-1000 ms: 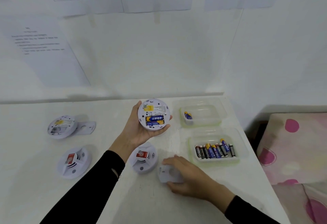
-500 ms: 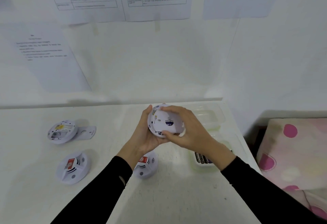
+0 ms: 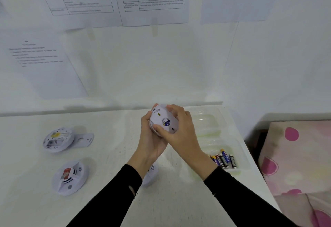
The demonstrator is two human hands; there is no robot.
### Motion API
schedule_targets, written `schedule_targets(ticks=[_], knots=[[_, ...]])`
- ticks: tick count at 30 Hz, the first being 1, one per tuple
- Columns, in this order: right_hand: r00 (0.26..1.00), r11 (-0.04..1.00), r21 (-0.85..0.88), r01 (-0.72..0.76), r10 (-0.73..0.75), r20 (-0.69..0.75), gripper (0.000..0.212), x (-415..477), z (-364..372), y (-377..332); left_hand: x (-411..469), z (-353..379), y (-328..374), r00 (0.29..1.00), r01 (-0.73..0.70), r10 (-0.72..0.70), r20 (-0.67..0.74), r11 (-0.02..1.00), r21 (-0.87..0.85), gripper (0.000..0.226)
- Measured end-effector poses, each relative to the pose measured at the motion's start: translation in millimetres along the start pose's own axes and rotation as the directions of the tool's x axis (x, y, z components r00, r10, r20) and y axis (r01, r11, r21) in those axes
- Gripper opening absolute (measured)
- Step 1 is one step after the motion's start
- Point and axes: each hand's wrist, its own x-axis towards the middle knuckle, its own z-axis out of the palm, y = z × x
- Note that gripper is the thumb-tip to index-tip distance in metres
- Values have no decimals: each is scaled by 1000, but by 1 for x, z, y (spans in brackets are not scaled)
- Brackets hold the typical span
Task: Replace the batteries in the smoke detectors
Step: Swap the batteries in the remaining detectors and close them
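The back cover (image 3: 171, 119), tilted half a second ago, now lies flat on the smoke detector (image 3: 152, 131), held above the tabletop (image 3: 107, 155). The left hand (image 3: 150, 144) cups the detector; the right hand (image 3: 180, 133) curls its fingers (image 3: 172, 107) around the cover's rim. Risk: twisting before the tabs seat could jam or drop it.

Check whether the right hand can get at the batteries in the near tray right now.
Probably yes, once it lets go: the right hand grips the smoke detector with the left hand. The batteries lie uncovered in the open tray beside its forearm.
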Motion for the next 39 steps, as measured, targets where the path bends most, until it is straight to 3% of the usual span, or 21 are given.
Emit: schedule_targets(ticks=[3, 10, 16, 20, 25, 32, 39], knots=[[999, 999, -33, 32, -32, -15, 59, 1, -3, 2, 1, -2, 3, 1000, -7, 7, 4, 999, -38, 33], [999, 990, -140, 25, -19, 46, 64, 8, -7, 8, 3, 3, 1, 999, 21, -19, 43, 999, -42, 31], [999, 986, -168, 8, -13, -34, 64, 8, -5, 14, 3, 6, 0, 999, -16, 16, 27, 1000, -18, 31], [997, 983, -181, -39, 25, -79, 71, 6, -3, 18, 6, 4, 0, 998, -55, 56, 27, 998, -43, 37], [996, 972, -232, -22, 3, -85, 64, 3, -3, 18, 8, 3, 3, 998, -63, 63, 2, 997, -51, 52], [995, 931, -357, -74, 45, -90, 66, 7, -2, 13, 9, 7, 3, 994, -106, 108, 24, 992, -75, 40], [977, 933, -300, -201, 169, -128, 69, 10, 4, 3, 7, 10, 2, 990, -138, 139, -31, 990, 15, 32]])
